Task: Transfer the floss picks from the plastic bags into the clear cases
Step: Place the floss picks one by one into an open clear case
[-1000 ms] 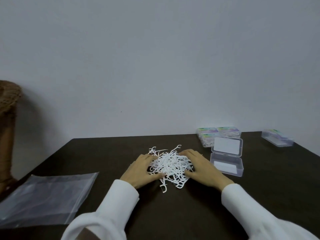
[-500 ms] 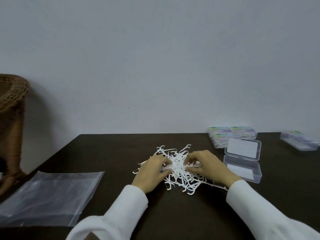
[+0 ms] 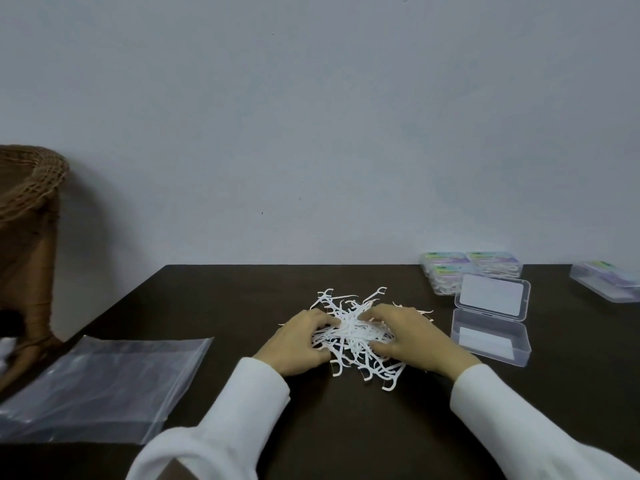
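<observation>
Head view: left hand [image 3: 298,344] and right hand [image 3: 412,337] both grip picks [image 3: 353,336] beside open case [image 3: 490,327].

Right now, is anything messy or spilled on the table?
Yes. The floss picks lie in a tangled heap on the bare table, not in the open clear case beside them. The left hand and right hand are gathering them. Nothing looks broken.

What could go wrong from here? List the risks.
1. The floss picks are tangled; lifting a bunch held by both the left hand and right hand may drag stragglers onto the table.
2. The open case is light and close to the right hand, so it may be knocked.
</observation>
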`<state>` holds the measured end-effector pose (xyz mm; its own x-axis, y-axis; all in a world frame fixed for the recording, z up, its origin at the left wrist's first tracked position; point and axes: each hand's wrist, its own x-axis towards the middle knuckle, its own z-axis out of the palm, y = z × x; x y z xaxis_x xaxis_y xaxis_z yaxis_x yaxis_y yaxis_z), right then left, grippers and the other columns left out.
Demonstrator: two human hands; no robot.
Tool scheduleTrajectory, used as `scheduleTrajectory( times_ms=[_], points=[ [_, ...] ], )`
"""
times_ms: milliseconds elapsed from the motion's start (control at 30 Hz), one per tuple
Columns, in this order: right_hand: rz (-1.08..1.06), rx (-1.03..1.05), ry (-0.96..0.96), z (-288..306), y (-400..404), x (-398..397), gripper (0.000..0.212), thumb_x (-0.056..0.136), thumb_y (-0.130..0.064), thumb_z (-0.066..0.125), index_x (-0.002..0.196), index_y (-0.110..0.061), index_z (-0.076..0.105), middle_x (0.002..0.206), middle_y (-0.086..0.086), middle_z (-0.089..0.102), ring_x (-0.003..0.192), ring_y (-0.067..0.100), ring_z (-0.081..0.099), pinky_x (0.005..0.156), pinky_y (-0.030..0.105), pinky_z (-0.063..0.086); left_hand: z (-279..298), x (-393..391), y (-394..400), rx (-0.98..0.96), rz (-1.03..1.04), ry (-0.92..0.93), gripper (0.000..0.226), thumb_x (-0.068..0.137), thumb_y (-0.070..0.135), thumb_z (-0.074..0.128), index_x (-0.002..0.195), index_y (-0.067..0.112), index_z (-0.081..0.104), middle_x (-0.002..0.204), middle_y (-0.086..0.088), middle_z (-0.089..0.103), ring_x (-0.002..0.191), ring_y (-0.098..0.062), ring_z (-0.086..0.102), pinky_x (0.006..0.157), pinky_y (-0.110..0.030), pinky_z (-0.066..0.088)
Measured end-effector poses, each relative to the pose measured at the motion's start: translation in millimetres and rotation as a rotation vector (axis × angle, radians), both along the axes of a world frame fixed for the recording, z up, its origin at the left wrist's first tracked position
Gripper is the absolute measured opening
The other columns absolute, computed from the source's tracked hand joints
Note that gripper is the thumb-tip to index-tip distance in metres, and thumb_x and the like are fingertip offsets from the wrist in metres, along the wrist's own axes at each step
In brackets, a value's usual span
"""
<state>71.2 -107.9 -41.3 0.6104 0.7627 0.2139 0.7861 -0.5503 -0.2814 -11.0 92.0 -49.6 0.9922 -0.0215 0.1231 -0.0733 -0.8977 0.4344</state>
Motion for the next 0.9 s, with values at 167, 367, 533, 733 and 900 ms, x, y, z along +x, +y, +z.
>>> scheduleTrajectory(
  times_ms=[167, 367, 533, 733, 900],
  points=[
    [-0.003, 0.027, -0.098, 3.3, 1.7, -2.9, 0.028, 0.086, -0.028, 0.061, 0.113, -0.023, 0.06, 0.11, -0.009, 0.06, 0.101, 0.008, 0.057, 0.09, 0.024, 0.041, -0.5, 2.0, -1.8, -0.029, 0.024, -0.127, 0.034, 0.085, 0.019, 0.069, 0.118, 0.02, 0.063, 0.11, 0.005, 0.062, 0.098, -0.006, 0.056, 0.089, -0.021, 0.044],
    [-0.041, 0.075, -0.164, 0.3, 2.3, -6.0, 0.019, 0.087, -0.022, 0.057, 0.104, -0.02, 0.064, 0.105, -0.005, 0.065, 0.094, 0.014, 0.06, 0.078, 0.024, 0.043, 0.2, 0.3, -6.7, -0.07, 0.086, -0.182, 0.025, 0.083, 0.016, 0.071, 0.107, 0.018, 0.071, 0.098, 0.001, 0.068, 0.083, -0.011, 0.058, 0.083, -0.026, 0.049],
    [-0.033, 0.162, -0.197, 3.6, -1.2, -5.7, 0.014, 0.088, -0.021, 0.058, 0.098, -0.016, 0.068, 0.095, -0.001, 0.071, 0.087, 0.014, 0.064, 0.078, 0.024, 0.049, 1.5, 0.4, -4.0, -0.093, 0.143, -0.187, 0.025, 0.084, 0.017, 0.07, 0.109, 0.02, 0.071, 0.099, -0.003, 0.069, 0.089, -0.013, 0.062, 0.083, -0.026, 0.05],
    [-0.077, 0.378, -0.065, 6.0, -7.6, 0.2, 0.012, 0.083, -0.022, 0.069, 0.093, -0.018, 0.074, 0.083, -0.004, 0.072, 0.075, 0.005, 0.065, 0.074, 0.021, 0.052, 7.2, -4.3, -5.1, -0.267, 0.2, -0.285, 0.032, 0.08, 0.016, 0.074, 0.112, 0.021, 0.07, 0.096, 0.004, 0.069, 0.085, -0.003, 0.061, 0.075, -0.01, 0.045],
    [-0.144, 0.576, 0.074, 12.5, -10.1, 0.5, 0.006, 0.078, -0.02, 0.073, 0.084, -0.021, 0.074, 0.076, -0.007, 0.069, 0.067, -0.001, 0.061, 0.063, 0.006, 0.046, 11.2, -5.4, -6.7, -0.475, 0.255, -0.324, 0.032, 0.073, 0.015, 0.08, 0.103, 0.023, 0.073, 0.084, 0.011, 0.066, 0.083, 0.006, 0.061, 0.068, -0.004, 0.046]
  ],
)
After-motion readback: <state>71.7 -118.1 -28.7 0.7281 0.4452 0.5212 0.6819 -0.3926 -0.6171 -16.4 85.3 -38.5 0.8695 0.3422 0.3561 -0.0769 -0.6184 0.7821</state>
